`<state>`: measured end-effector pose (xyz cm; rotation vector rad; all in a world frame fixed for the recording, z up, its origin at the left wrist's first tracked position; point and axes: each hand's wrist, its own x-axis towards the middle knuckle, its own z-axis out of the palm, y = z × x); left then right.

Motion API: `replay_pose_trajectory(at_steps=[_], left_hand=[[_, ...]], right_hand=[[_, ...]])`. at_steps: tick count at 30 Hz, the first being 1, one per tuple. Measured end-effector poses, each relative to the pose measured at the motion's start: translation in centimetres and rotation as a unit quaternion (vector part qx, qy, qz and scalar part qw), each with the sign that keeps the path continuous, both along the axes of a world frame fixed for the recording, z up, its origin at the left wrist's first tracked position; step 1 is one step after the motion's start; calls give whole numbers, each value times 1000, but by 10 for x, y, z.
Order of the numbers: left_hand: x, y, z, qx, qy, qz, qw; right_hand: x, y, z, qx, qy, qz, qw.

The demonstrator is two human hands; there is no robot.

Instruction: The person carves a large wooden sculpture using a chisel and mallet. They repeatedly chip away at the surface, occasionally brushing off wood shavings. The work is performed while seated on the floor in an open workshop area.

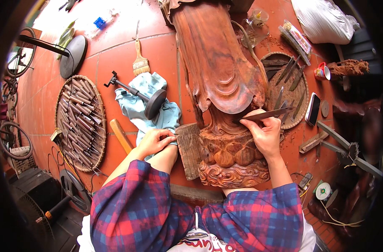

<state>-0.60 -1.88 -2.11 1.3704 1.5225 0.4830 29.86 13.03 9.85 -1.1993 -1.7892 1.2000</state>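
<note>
A large carved wooden statue (216, 54) lies on the floor before me, its lotus-carved base (233, 157) between my legs. My right hand (265, 130) pinches a dark flat file (271, 114) between thumb and fingers. The file's near end reaches the recess where the draped carving meets the base. My left hand (157, 140) rests on my left knee, fingers loosely bent, with nothing in it. Beside that knee, a rough wooden block (187, 151) stands against the base.
At left, a round basket (102, 122) holds several carving chisels. Nearer are a wooden handle (121, 135), a blue cloth (137, 98) under a black stand (156, 104), and a brush (140, 63). At right lie a basket (305, 94) of files, a phone (313, 109) and a red cup (322, 72).
</note>
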Motion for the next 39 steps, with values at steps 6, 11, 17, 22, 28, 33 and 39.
replay_pose_trajectory(at_steps=[6, 11, 17, 22, 28, 33, 39], left_hand=[[0, 4, 5, -4, 0, -10, 1000], [0, -3, -2, 18, -3, -4, 1000], [0, 1, 3, -3, -22, 2, 1000], [-3, 1, 0, 10, 2, -13, 1000], [1, 1, 5, 5, 9, -9, 1000], [0, 0, 4, 16, 5, -7, 1000], [2, 4, 8, 2, 20, -7, 1000]], right_hand=[[0, 2, 1, -32, -40, -1, 999], [2, 0, 3, -61, -7, 4, 998], [-3, -1, 4, -34, -37, -17, 999], [1, 2, -3, -104, 4, -11, 994], [-6, -3, 2, -21, -49, -37, 998], [4, 3, -7, -93, -8, -1, 996], [-8, -3, 2, -23, -34, -37, 998]])
